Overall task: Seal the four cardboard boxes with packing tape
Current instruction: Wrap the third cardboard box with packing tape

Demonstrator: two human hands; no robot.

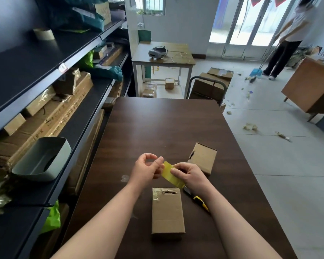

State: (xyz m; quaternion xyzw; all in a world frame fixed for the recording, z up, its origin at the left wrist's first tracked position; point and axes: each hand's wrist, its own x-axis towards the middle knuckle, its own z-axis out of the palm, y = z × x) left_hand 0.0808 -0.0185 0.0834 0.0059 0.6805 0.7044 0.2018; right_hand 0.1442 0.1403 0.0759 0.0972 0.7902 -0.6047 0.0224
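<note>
Tape: a short strip of yellowish translucent packing tape (pixel 171 173) is stretched in the air between both hands, above the near half of the dark brown wooden table (pixel 157 124), running from 10 o'clock down to 4 o'clock.
Left grip: the left hand (pixel 146 168) has its fingers curled, and its fingertips pinch the strip's 10 o'clock end.
Right grip: the right hand (pixel 188 175) is closed on the strip's lower part, with the thumb lying flat on the tape's face.
Boxes: the nearer small brown cardboard box (pixel 167 214) lies flat on the table at 6 o'clock from the hands, its far end torn and ragged. The farther small brown cardboard box (pixel 204 157) sits at 2 o'clock from the hands, partly behind the right hand, with a tear on its left edge.
Knife: a yellow and black utility knife (pixel 200 200) lies on the table at 3 o'clock from the nearer box, partly under the right forearm.
Shelving: dark metal shelves (pixel 26 58) at 9 o'clock hold cartons, a grey plastic bin (pixel 43 157) and a roll of brownish tape (pixel 44 34).
Background: at 1 o'clock a second person (pixel 288 38) stands near the glass doors.
</note>
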